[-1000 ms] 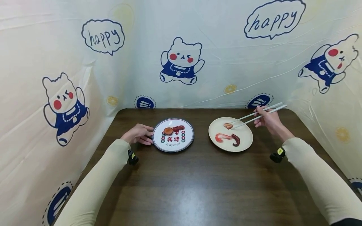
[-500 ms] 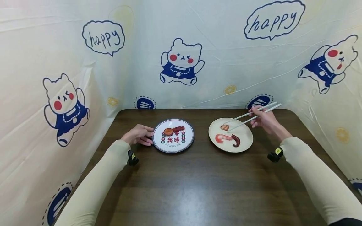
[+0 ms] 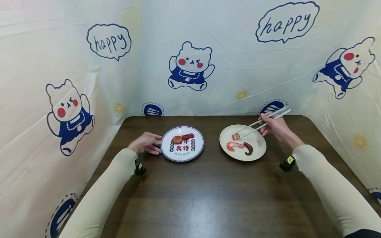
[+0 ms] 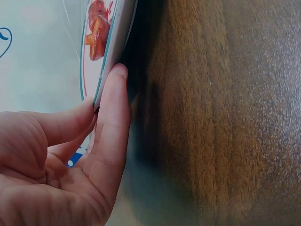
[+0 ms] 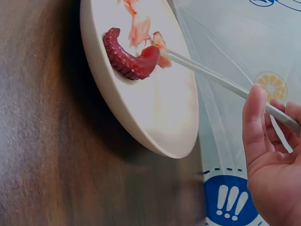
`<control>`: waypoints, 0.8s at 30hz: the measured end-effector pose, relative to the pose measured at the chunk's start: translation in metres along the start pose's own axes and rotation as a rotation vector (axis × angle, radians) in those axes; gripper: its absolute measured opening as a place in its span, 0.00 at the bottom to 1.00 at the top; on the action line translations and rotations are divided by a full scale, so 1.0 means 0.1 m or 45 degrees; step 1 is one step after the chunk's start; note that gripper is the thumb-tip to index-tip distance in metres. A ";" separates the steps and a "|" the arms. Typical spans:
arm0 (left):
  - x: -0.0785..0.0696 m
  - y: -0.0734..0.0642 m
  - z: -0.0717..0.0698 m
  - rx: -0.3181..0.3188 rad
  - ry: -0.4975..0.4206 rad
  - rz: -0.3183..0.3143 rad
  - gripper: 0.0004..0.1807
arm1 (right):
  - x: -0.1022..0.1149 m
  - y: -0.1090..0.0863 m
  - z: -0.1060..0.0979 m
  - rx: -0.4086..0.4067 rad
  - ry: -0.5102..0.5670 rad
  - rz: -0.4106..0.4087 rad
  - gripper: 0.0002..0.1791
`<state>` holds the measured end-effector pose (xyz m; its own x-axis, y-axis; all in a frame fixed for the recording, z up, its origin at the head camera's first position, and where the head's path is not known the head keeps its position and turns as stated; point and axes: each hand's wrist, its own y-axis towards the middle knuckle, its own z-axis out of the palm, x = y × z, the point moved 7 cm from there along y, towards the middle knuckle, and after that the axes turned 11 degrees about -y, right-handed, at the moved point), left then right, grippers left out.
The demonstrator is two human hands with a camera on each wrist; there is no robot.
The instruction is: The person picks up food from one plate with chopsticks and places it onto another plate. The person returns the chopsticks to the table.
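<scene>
My left hand (image 3: 146, 143) pinches the rim of a white plate with blue edging and red characters (image 3: 190, 129); in the left wrist view the thumb lies on the rim, a finger beneath. On it lie a round brown slice (image 3: 177, 139) and a reddish sausage-like piece (image 3: 188, 136). My right hand (image 3: 275, 128) holds pale chopsticks (image 3: 282, 114) over a cream plate (image 3: 257, 150). Their tips are at a small orange-brown piece (image 3: 236, 136); whether they grip it I cannot tell. A shrimp (image 3: 234, 145) and a dark red octopus tentacle (image 5: 127, 63) lie nearby.
Both plates stand toward the back of a dark wooden table (image 3: 166, 198). A pale curtain with printed bears (image 3: 191, 66) hangs behind and at the sides. Black wrist cameras (image 3: 140, 167) sit at both sleeves.
My right hand has moved left with the chopsticks, and the small orange-brown piece has shifted left and nearer the shrimp. The left hand keeps its place at the printed plate.
</scene>
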<state>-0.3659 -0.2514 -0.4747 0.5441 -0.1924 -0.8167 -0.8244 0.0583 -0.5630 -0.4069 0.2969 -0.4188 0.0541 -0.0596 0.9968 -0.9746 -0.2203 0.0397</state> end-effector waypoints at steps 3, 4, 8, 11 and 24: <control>-0.01 0.00 0.00 -0.004 0.002 -0.002 0.30 | 0.04 -0.01 0.00 0.011 -0.009 -0.013 0.13; -0.02 0.00 0.00 -0.005 0.003 -0.004 0.30 | 0.05 -0.01 -0.01 0.009 -0.016 -0.015 0.12; -0.04 0.01 -0.02 -0.011 0.003 -0.011 0.30 | 0.04 0.01 0.00 0.004 -0.036 -0.018 0.11; -0.02 0.01 -0.01 0.001 -0.003 -0.012 0.30 | 0.03 0.01 0.01 0.000 -0.065 -0.022 0.12; 0.01 0.01 -0.01 0.011 0.006 -0.008 0.29 | 0.16 0.02 0.16 0.013 -0.422 -0.020 0.21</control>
<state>-0.3659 -0.2521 -0.4759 0.5481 -0.1976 -0.8127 -0.8198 0.0657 -0.5689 -0.4046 0.2804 -0.4035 0.1385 -0.3690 0.9190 -0.9710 -0.2334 0.0526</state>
